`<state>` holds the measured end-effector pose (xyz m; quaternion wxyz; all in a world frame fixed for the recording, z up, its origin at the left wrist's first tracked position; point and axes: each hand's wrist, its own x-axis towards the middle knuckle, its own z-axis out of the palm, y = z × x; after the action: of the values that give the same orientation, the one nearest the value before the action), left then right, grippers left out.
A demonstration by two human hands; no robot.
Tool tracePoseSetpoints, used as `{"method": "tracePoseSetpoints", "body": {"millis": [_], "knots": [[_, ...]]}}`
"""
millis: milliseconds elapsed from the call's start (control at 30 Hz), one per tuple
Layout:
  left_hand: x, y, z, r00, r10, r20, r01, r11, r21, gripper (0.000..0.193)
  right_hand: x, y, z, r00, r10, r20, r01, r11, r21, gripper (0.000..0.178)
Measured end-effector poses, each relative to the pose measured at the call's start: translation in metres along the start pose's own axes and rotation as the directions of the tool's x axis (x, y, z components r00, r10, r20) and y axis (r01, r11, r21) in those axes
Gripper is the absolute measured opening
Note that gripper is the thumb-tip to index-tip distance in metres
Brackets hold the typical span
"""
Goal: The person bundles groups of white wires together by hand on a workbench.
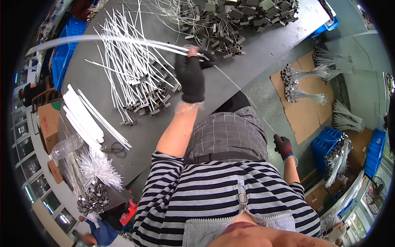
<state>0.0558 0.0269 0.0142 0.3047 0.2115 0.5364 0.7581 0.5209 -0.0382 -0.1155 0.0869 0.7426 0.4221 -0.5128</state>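
Observation:
My left hand (pixel 191 78), in a black glove with a bare fingertip showing, is closed over the grey table. It grips a few long white tubes (pixel 119 40), which trail off to the left and are blurred by motion. From this hand a thin wire (pixel 232 81) runs down to the right. My right hand (pixel 283 146), in a dark glove, is held low and out to the right, its fingers closed at the wire's far end. Beside my left hand lies a pile of white-sleeved wires (pixel 127 61) with small metal clip-like ends (pixel 152 101).
A heap of dark metal pieces with wires (pixel 230 20) covers the table's far side. White tube bundles (pixel 82 113) and a clear plastic bottle (pixel 68 146) are at the left. Wire bundles lie on cardboard (pixel 302 107) on the floor, near a blue crate (pixel 325 144). Another person (pixel 103 230) is at lower left.

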Motion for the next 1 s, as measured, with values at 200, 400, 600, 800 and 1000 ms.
{"method": "tracePoseSetpoints", "body": {"millis": [200, 400, 600, 800, 1000], "knots": [[0.001, 0.038, -0.017, 0.990, 0.139, -0.013, -0.136, 0.982, 0.134, 0.020, 0.003, -0.043, 0.005, 0.980, -0.195, 0.024, 0.195, 0.981, 0.007, 0.047], [0.022, 0.072, -0.046, 0.961, 0.244, -0.131, -0.225, 0.963, 0.146, 0.019, 0.002, -0.082, -0.005, 0.955, -0.296, 0.028, 0.296, 0.955, -0.015, 0.045], [0.023, 0.070, -0.061, 0.999, 0.014, 0.039, -0.023, 0.970, 0.244, 0.020, -0.010, -0.095, 0.000, 0.950, -0.313, -0.018, 0.313, 0.942, 0.119, 0.038], [-0.034, -0.013, -0.025, 0.714, -0.504, 0.486, 0.345, 0.857, 0.382, 0.019, -0.061, -0.221, 0.046, 0.802, -0.591, 0.083, 0.526, 0.765, 0.371, 0.034], [-0.013, 0.025, -0.020, 0.911, -0.336, 0.237, 0.266, 0.921, 0.284, 0.023, -0.068, -0.258, 0.063, 0.792, -0.586, 0.172, 0.509, 0.788, 0.346, 0.036]]}}
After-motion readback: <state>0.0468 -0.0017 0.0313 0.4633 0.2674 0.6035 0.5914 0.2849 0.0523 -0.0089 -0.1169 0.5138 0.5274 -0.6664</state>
